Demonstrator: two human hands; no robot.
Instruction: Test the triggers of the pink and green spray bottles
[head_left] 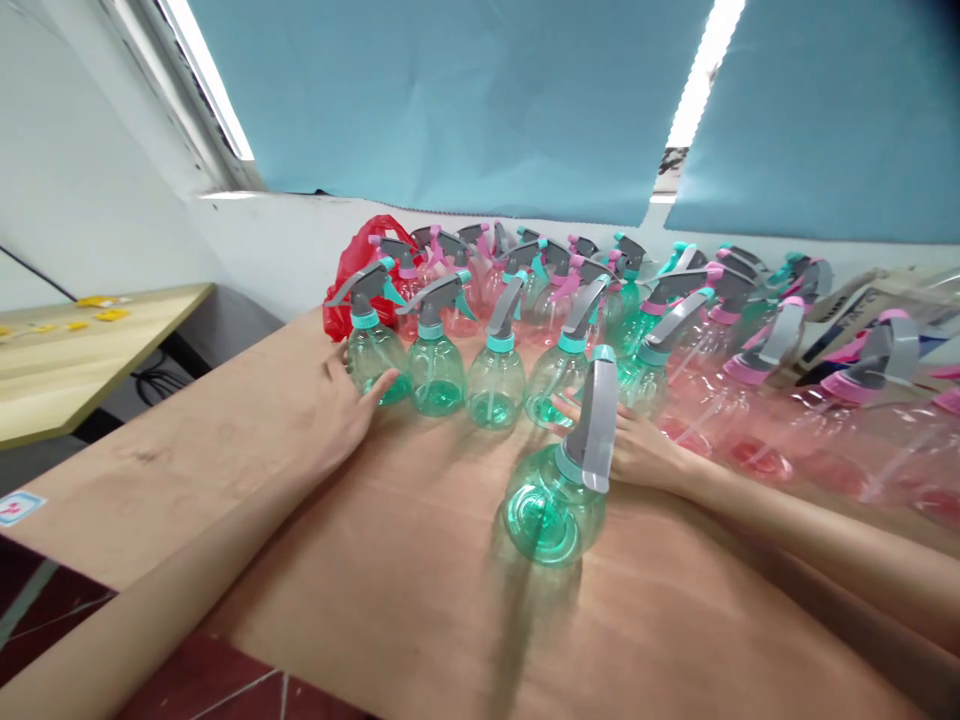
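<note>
My left hand (349, 410) rests at the left end of a row of clear green spray bottles. Its thumb stretches across the front of the end spray bottle (373, 355), while its fingers lie along that bottle's left side, partly hidden. Three more green spray bottles (436, 370), (495, 385), (556, 380) stand upright beside it, with grey and teal trigger heads. At the row's right end is my right hand (637, 450), fingers apart and touching or close to the last bottle. A nearer green spray bottle (555, 505) stands in front and hides part of this hand.
Pink spray bottles (757, 430) crowd the right side of the wooden table (360, 580), with more bottles behind. A red plastic bag (345, 290) sits at the back left. Another table (97, 360) with yellow pieces stands left, and a blue cover (450, 110) hangs behind.
</note>
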